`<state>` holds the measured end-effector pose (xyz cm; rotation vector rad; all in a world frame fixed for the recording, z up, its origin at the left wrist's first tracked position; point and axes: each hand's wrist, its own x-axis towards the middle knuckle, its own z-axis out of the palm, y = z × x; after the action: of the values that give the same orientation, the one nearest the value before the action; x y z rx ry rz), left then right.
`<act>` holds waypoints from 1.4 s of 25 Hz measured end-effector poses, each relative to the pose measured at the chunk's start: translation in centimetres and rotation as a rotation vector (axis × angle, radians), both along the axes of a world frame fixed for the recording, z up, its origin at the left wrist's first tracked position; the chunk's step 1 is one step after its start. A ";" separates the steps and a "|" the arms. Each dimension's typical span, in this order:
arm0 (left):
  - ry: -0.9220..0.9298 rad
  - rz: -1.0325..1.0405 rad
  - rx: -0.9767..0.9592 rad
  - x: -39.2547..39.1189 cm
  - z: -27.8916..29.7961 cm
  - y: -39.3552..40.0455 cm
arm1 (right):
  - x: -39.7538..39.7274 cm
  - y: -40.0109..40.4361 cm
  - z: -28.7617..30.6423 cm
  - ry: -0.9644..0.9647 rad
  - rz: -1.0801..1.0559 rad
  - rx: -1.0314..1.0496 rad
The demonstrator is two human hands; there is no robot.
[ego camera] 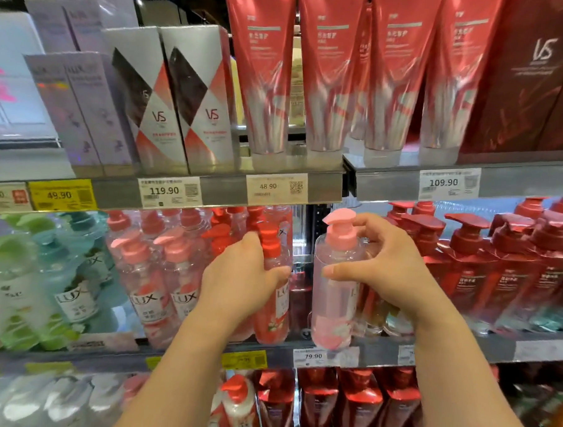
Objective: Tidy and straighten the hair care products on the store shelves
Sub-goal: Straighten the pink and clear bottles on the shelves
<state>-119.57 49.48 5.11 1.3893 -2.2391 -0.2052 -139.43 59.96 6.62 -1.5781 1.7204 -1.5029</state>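
While the left hand [238,276] grasps a red pump bottle [275,277] and the right hand [384,272] a pink bottle [335,290], the middle shelf [461,347] looks only partly straightened; neighbouring bottles lean.

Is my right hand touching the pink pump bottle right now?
Touching. The head view shows the right hand gripping the pink pump bottle, thumb across its front and fingers curled behind its neck.

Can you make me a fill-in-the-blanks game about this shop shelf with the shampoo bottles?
1. The right hand holds a clear bottle with a ____ pump.
2. The left hand holds a ____ LUX bottle.
3. The price tag under the clear bottle reads ____.

Answers: pink; red; 79.90
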 end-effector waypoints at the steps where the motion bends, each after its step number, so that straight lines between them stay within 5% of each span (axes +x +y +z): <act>1: -0.009 -0.005 0.033 0.0 -0.1 -0.1 | 0.0 -0.3 -0.1 0.002 0.013 0.008; 6: 0.033 -0.019 0.088 0.2 0.3 -0.1 | 0.8 -1.3 0.0 0.069 0.042 0.020; 12: 0.130 0.062 -0.112 -0.1 0.9 0.9 | 1.9 -1.3 0.3 0.042 -0.001 0.027; 21: 0.156 -0.151 0.091 2.1 1.5 -0.2 | 4.6 -0.2 1.5 -0.003 -0.047 -0.011; 25: 0.369 -0.207 -0.004 4.9 2.0 0.2 | 7.0 -0.4 2.4 -0.009 -0.037 -0.034; 28: 0.543 -0.403 0.241 8.5 2.7 0.7 | 9.8 -1.7 2.9 0.009 -0.048 -0.037; 30: 0.494 -0.466 0.292 10.9 3.0 1.5 | 12.5 -2.8 3.2 0.008 -0.046 -0.044; 35: 0.420 -0.141 0.142 15.2 0.9 1.6 | 20.3 -5.9 2.6 0.052 -0.036 -0.069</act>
<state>-104.34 51.06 6.03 1.1292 -1.9953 -0.6524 -119.17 54.09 9.21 -1.6423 1.7512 -1.5680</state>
